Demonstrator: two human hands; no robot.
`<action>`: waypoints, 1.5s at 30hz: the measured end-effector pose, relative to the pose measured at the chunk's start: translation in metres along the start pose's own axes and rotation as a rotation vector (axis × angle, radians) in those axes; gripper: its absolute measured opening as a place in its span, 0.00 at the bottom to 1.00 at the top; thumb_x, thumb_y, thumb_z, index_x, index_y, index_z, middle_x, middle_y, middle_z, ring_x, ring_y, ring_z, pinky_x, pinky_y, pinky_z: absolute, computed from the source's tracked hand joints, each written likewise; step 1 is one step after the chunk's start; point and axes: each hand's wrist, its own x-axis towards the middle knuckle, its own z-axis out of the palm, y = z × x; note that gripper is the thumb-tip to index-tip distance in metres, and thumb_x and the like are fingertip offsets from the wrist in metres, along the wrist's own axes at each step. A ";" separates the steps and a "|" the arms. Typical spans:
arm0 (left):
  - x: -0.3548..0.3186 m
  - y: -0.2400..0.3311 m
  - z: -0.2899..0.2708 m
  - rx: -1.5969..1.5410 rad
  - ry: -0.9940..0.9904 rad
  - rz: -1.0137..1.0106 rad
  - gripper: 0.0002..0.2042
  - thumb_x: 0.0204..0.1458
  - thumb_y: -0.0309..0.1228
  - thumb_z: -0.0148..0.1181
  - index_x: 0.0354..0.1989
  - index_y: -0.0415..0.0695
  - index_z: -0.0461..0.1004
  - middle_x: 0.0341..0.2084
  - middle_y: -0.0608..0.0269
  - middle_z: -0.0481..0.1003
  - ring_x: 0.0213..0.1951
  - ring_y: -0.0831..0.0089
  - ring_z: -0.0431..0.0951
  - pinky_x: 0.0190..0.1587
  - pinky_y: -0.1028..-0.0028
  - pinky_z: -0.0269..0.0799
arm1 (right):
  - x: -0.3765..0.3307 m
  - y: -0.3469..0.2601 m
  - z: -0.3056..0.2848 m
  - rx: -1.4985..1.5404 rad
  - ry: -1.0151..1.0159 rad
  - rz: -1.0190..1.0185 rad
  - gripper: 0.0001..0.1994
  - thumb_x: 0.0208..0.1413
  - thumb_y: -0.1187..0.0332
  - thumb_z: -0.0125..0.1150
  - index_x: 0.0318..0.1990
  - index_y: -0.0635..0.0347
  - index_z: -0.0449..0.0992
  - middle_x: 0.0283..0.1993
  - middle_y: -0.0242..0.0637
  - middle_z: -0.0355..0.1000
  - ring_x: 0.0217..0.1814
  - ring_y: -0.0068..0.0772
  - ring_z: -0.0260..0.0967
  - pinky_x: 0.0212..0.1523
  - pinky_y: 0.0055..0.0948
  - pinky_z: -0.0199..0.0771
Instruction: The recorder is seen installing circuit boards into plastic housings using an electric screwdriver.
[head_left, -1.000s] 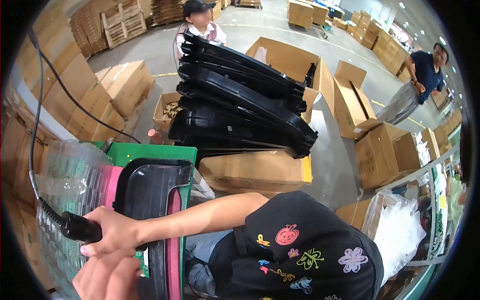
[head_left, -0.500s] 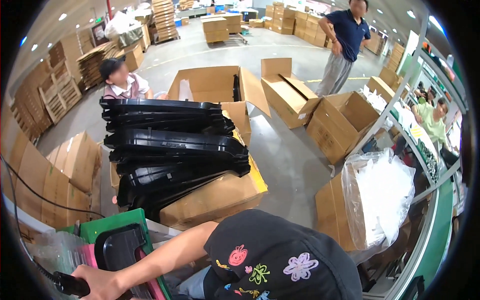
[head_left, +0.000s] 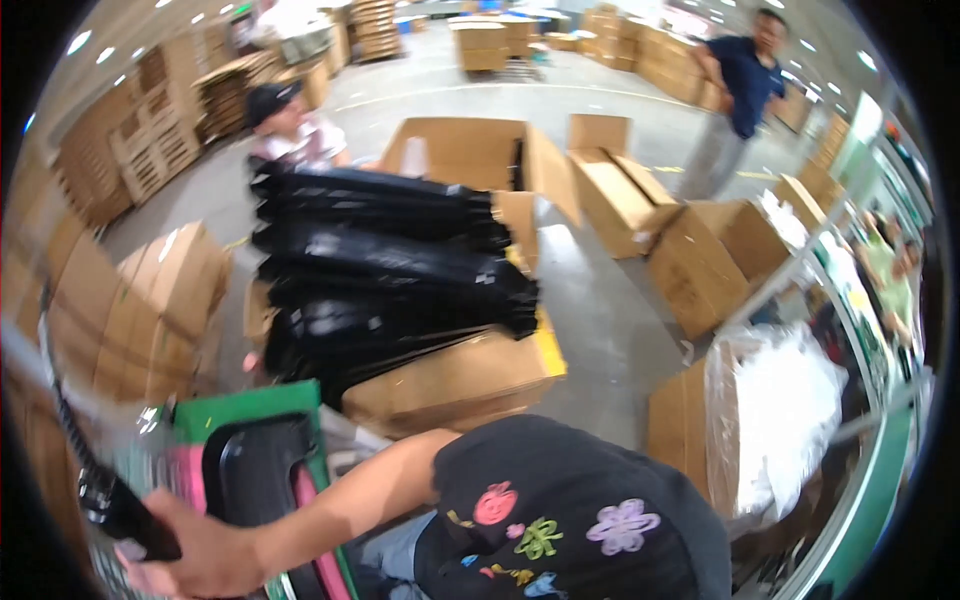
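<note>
My bare right hand [head_left: 205, 550] is at the lower left, its fingers wrapped round a black corded electric screwdriver [head_left: 125, 515]. A dark cord [head_left: 65, 400] runs up from the tool's back end; its tip is hidden. Beside the wrist, under my forearm, a black moulded plastic part [head_left: 245, 465] lies on a green fixture [head_left: 245, 400] with pink lining [head_left: 190, 475]. Clear plastic [head_left: 150, 430] is bunched left of the fixture, blurred. My black sleeve with embroidered flowers [head_left: 622, 525] fills the lower middle. My left hand is out of view.
Long black plastic parts [head_left: 390, 260] are stacked on a brown carton [head_left: 450, 385] ahead. Several open cartons [head_left: 715, 265] stand beyond. A carton of white plastic bags [head_left: 790, 425] sits at right, beside a metal-framed bench [head_left: 870, 470]. One person [head_left: 300, 135] is low behind the stack; another [head_left: 735, 100] stands farther off.
The view has swung left, so the surroundings sit farther right in the picture. My right hand has lifted the screwdriver slightly away from the fixture, and the tool stands more steeply.
</note>
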 end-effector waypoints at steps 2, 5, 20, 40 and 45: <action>0.001 -0.001 -0.002 -0.005 -0.027 0.026 0.04 0.57 0.23 0.59 0.36 0.34 0.78 0.24 0.69 0.74 0.26 0.82 0.70 0.29 0.83 0.65 | -0.010 -0.061 0.012 0.025 -0.061 0.258 0.10 0.55 0.69 0.62 0.38 0.59 0.66 0.23 0.28 0.64 0.16 0.18 0.61 0.17 0.21 0.62; -0.004 0.013 -0.001 -0.052 0.005 -0.075 0.06 0.58 0.24 0.58 0.32 0.34 0.77 0.21 0.70 0.72 0.24 0.83 0.68 0.27 0.83 0.62 | -0.009 -0.051 0.008 0.030 -0.042 0.150 0.11 0.55 0.67 0.60 0.35 0.62 0.65 0.23 0.30 0.64 0.13 0.20 0.62 0.13 0.22 0.61; -0.025 -0.020 -0.014 -0.256 0.074 -0.098 0.03 0.51 0.19 0.60 0.31 0.34 0.80 0.24 0.59 0.82 0.23 0.80 0.76 0.27 0.80 0.70 | -0.002 -0.011 0.011 0.104 -0.146 0.252 0.14 0.54 0.62 0.62 0.32 0.64 0.67 0.21 0.31 0.65 0.13 0.20 0.64 0.15 0.21 0.61; -0.041 -0.023 -0.014 0.178 0.336 0.078 0.06 0.50 0.27 0.65 0.34 0.40 0.79 0.26 0.57 0.79 0.25 0.65 0.80 0.29 0.71 0.75 | 0.006 -0.020 -0.016 -0.396 -0.361 0.384 0.26 0.54 0.49 0.60 0.41 0.67 0.63 0.34 0.41 0.63 0.18 0.26 0.62 0.20 0.24 0.65; -0.036 -0.036 -0.010 0.194 0.188 0.140 0.05 0.50 0.26 0.64 0.33 0.38 0.78 0.25 0.57 0.79 0.26 0.61 0.80 0.28 0.68 0.73 | 0.002 -0.006 -0.042 -0.359 -0.357 0.371 0.26 0.54 0.45 0.55 0.41 0.64 0.62 0.33 0.39 0.62 0.16 0.24 0.61 0.21 0.23 0.63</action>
